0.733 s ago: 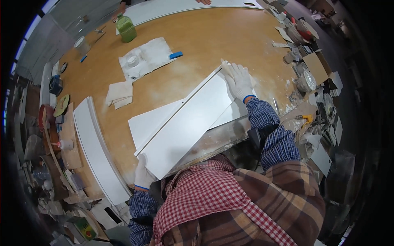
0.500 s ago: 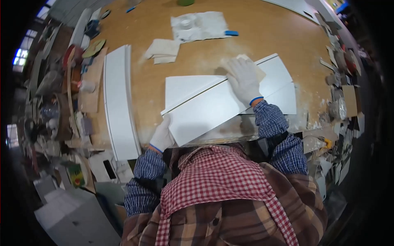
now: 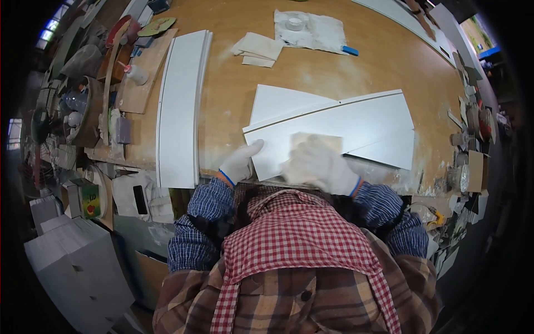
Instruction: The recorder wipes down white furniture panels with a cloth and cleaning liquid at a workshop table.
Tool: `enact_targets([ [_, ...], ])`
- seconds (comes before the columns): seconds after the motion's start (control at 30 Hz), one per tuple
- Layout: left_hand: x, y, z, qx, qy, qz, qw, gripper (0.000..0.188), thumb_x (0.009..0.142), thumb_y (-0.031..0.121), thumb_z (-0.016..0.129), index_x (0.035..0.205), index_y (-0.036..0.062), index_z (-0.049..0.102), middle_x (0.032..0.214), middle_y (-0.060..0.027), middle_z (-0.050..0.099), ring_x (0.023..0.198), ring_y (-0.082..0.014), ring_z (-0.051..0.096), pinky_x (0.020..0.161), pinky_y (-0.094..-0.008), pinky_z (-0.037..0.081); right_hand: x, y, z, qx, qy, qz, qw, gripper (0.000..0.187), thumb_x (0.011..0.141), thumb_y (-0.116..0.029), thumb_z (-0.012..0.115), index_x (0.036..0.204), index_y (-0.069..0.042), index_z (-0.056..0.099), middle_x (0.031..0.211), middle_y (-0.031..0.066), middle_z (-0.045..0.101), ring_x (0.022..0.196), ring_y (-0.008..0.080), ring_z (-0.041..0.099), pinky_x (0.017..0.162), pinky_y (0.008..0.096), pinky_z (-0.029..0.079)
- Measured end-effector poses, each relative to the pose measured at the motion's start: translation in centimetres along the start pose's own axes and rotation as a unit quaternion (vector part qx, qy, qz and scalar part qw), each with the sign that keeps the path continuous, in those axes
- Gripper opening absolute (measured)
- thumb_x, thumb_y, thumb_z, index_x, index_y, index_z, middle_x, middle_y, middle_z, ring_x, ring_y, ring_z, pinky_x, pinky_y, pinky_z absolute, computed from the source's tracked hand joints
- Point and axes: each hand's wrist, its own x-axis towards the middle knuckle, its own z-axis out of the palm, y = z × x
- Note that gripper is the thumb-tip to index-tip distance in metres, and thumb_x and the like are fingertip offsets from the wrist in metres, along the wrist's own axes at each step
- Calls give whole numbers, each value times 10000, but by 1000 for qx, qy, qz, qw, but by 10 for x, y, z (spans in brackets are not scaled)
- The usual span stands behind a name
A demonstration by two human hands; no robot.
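Observation:
A long white board (image 3: 356,123) with a dark groove along its far edge lies slantwise over another white board (image 3: 289,100) on the workbench. My left hand (image 3: 239,162), in a white knitted glove, grips the board's left end, its thumb on top. My gloved right hand (image 3: 325,167) presses a beige sheet (image 3: 318,142) onto the board's face near the front edge. Motion blurs its fingers, and whether the sheet is cloth or sanding paper I cannot tell.
Stacked white boards (image 3: 181,111) lie to the left. Farther back are folded beige sheets (image 3: 258,47), a dusty white cloth (image 3: 322,33) with a roll of tape (image 3: 295,23), and a small blue block (image 3: 350,50). A white bottle (image 3: 136,74) stands among clutter at left.
My right hand and the beige sheet have swept from the board's far right part toward its near left part. The board slants less now. My head view has shifted.

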Motion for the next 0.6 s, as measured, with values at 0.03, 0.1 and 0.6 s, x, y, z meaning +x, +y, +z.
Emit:
enact_targets([
  [0.03,-3,4,-2,21,-33,-10,999,489,1115,334,540,1458,-15,538,1386,-161,658,1261,-268,656,1059,-409,541,-11,10,-16,-28,16,55,998,306,873,-203,613,1169,-135,654,1044,75,612,1036,312,597,976,481,467],
  [0.1,-6,-1,-11,29,-40,10,999,512,1103,336,564,1475,-13,523,1399,-146,653,1250,-255,659,1064,-406,538,-45,35,-35,-65,128,163,976,201,898,-171,594,1079,-120,664,918,83,605,910,337,590,840,490,443],
  [0.6,-140,-24,-118,-136,50,271,951,642,1048,362,658,1538,7,442,1468,-160,602,1349,-328,600,1131,-482,514,-199,82,-18,77,436,607,660,585,1120,-391,533,1518,37,524,1460,104,615,1273,201,585,1062,326,471],
])
